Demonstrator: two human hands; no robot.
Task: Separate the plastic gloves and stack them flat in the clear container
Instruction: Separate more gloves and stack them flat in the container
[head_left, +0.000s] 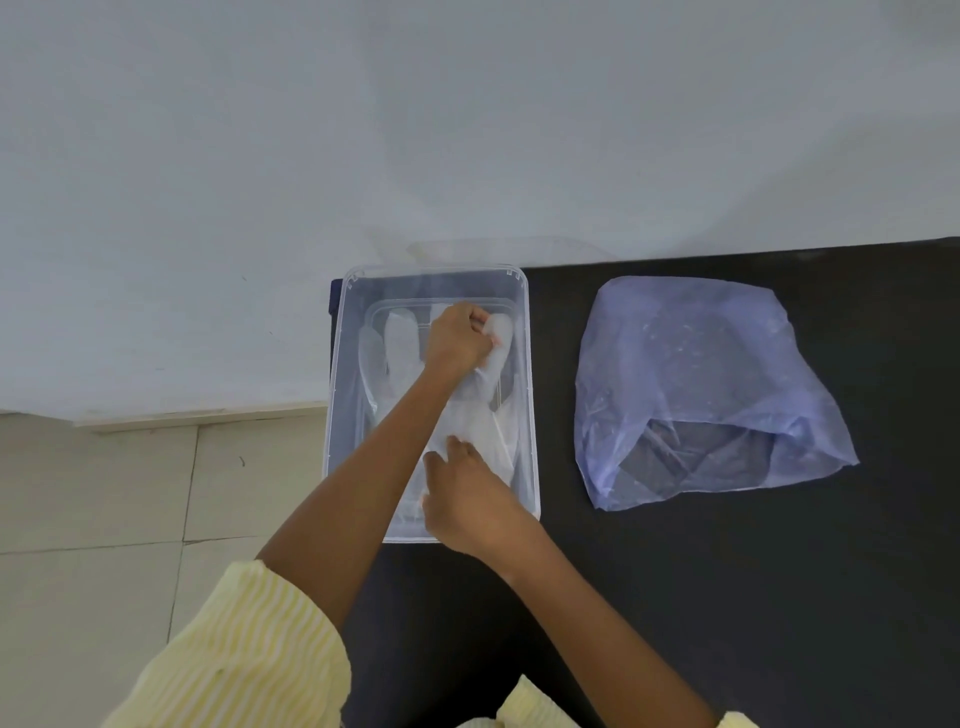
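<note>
Clear container (524, 332) sits on dark counter (727, 597) at its left edge, w/ a translucent glove (397, 348) lying flat inside, finger ends toward the far wall.

Left hand (454, 340) reaches deep into the container, fingers (480, 317) curled tight, pinching the plastic at one glove finger near the far right side. Left forearm crosses over the middle of the glove.

Right hand (467, 499) is at the near end, over the cuff area; its fingers (457, 447) are loosely bent and rest on the plastic. Can't tell if they grip it or just press it down.

How many gloves are layered in the container: can't tell, plastic too see-through.

Pale blue plastic bag (701, 384) lies on the counter right of the container, apart from it, mouth open toward the person.

Yellow striped sleeve (234, 660) on left arm, pushed up. Left of counter: tiled floor (93, 519) and pale wall (260, 130).
</note>
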